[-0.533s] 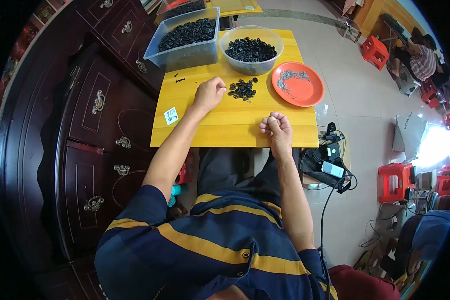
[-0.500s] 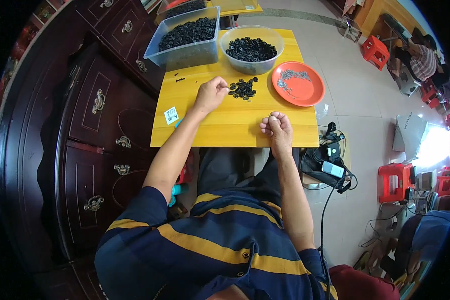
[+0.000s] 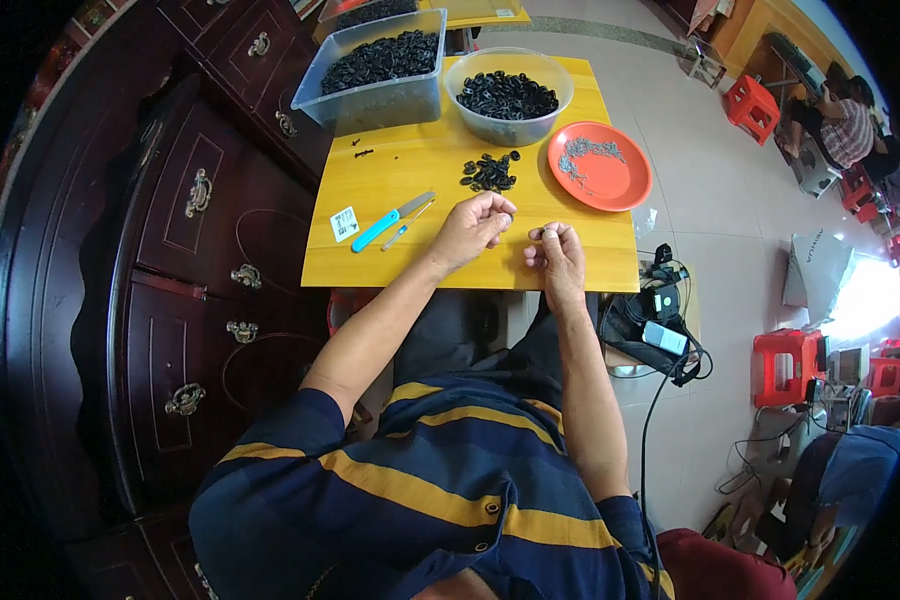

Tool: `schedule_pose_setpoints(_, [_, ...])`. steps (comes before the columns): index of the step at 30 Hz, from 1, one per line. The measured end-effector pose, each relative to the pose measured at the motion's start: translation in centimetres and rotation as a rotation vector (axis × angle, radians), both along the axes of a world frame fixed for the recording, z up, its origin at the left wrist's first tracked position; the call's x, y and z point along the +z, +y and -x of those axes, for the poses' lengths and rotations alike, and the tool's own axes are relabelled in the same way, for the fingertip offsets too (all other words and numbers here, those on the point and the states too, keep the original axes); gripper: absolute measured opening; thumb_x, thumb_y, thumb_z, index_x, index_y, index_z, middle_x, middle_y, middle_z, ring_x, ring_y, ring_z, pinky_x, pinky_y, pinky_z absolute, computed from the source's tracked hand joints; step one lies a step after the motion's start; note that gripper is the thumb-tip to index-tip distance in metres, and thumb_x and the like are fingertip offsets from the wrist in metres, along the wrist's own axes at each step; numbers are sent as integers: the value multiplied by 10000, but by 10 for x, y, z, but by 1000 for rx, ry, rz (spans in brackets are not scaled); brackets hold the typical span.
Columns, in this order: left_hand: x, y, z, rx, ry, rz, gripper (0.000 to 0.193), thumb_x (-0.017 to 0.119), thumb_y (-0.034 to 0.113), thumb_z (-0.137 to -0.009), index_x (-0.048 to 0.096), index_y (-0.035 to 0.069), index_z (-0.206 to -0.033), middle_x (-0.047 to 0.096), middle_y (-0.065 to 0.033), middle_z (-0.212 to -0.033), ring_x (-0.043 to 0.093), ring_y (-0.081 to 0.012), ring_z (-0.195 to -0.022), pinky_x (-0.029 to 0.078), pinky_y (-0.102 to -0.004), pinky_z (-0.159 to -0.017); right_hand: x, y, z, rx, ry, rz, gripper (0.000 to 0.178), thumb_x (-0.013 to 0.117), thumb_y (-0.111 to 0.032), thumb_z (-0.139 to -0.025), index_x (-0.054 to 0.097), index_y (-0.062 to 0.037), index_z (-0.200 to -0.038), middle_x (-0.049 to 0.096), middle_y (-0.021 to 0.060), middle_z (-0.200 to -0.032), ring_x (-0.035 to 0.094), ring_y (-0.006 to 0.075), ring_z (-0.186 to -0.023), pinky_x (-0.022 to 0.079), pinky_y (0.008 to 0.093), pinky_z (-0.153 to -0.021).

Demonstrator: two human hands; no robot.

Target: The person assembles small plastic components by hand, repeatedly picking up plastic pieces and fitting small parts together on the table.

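We are bringing both hands together over the near edge of the yellow wooden bench (image 3: 570, 262), where small parts are being put together by touch. Our left hand (image 3: 473, 228) is curling its fingers (image 3: 503, 211) in toward the thumb, seemingly pinched on a small dark piece too tiny to make out. Our right hand (image 3: 558, 255) is sitting just beside it, fingertips bunched together; whether they are clamped on anything we cannot tell.

Just beyond the left fingers is lying a loose heap of small black ring-shaped plastic parts (image 3: 490, 172), matte and curled. Farther off, a clear round plastic bowl (image 3: 510, 98) and a clear rectangular plastic tub (image 3: 378, 68) are both holding more of the same black pieces. Beyond and to the right of the right fingers, a shallow orange plastic plate (image 3: 600, 166) is carrying a scatter of thin grey metal bits. To the left of the left fingers, a blue-handled knife (image 3: 391, 221) and a slim blue pen-like tool (image 3: 407, 225) are lying flat.

Doing this well, we judge, is calling for hands kept low and close, so a dropped piece lands on the smooth wood rather than the tiled floor (image 3: 710, 250).
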State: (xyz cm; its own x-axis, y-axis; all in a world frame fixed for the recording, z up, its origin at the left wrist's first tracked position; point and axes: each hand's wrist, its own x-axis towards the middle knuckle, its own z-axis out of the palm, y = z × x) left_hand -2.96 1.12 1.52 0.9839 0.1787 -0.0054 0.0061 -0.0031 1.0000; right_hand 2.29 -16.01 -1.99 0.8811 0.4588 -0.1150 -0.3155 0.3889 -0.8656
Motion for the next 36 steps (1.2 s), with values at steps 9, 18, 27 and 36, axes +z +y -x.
schedule_pose_setpoints(9, [7, -12, 5, 52, -15, 6, 239, 571, 85, -925, 625, 55, -1155, 569, 45, -805, 509, -36, -653, 454, -199, -587, 1, -2, 1, 51, -31, 68, 159, 565, -121, -980, 559, -40, -1117, 653, 29, -893, 589, 75, -713, 479, 213, -629])
schedule_pose_setpoints(18, [-8, -16, 3, 88, -16, -3, 202, 566, 70, -942, 648, 33, -1123, 621, 29, -887, 521, -29, -639, 478, -194, -577, -1, -1, 0, 84, -70, 55, 168, 570, -87, -967, 549, -30, -1123, 661, 56, -904, 600, 95, -721, 494, 224, -659])
schedule_pose_setpoints(27, [-9, -17, 4, 85, -122, -184, 283, 614, -22, -844, 668, 4, -1121, 655, 4, -899, 550, -35, -658, 494, -200, -641, 0, -2, 1, 82, -76, 76, 157, 577, -86, -964, 557, -23, -1106, 656, 55, -895, 599, 92, -714, 498, 223, -643])
schedule_pose_setpoints(36, [-4, -15, 4, 20, -123, -320, 305, 608, 11, -862, 663, 18, -1161, 691, -23, -1012, 594, -58, -782, 510, -226, -748, -2, 0, 1, 80, -53, 125, 141, 584, -90, -962, 576, -33, -1091, 656, 34, -891, 600, 89, -712, 502, 221, -644])
